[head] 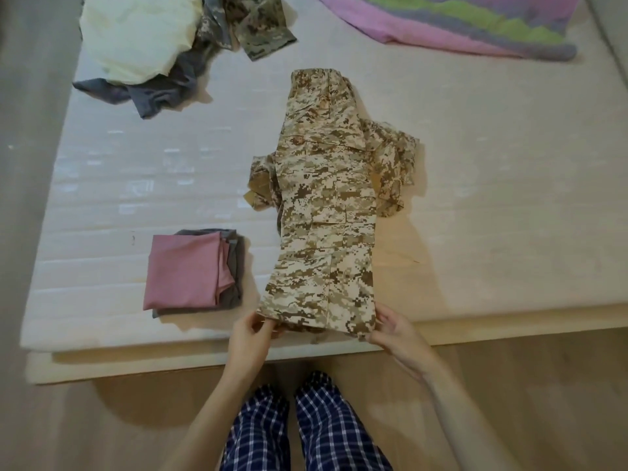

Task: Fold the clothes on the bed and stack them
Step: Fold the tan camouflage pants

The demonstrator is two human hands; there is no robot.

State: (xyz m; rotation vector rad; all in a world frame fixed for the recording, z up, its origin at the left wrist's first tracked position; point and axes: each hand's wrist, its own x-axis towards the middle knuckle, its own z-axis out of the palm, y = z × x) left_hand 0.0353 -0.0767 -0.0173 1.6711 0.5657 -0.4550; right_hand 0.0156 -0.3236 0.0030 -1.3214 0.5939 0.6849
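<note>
A camouflage garment (326, 212) in tan, sand and brown pixel print lies lengthwise near the middle of the bed (492, 198), its near end reaching the mattress edge closest to the person. It is folded into a long, narrow panel. Stitched seams and a flapped pocket show on its top face, and loose bunches of the same cloth stick out on both sides about halfway up. The far end is narrower, with a gathered band across it.

The left hand (253, 329) pinches the garment's near left corner and the right hand (396, 329) pinches the near right corner. On each hand the fingers (263, 326) are curled onto the hem, with the thumb on top.

Just left of the garment sits a small folded stack – a pink piece (187, 270) on a grey piece (234, 266). At the far left corner lies an unfolded heap: cream cloth (136, 35), grey cloth (159, 96) and a darker camouflage piece (258, 25). A pink, green and lilac blanket (475, 25) lies at the far right. Blue checked trousers (316, 426) show below, over a wooden floor (543, 402).
</note>
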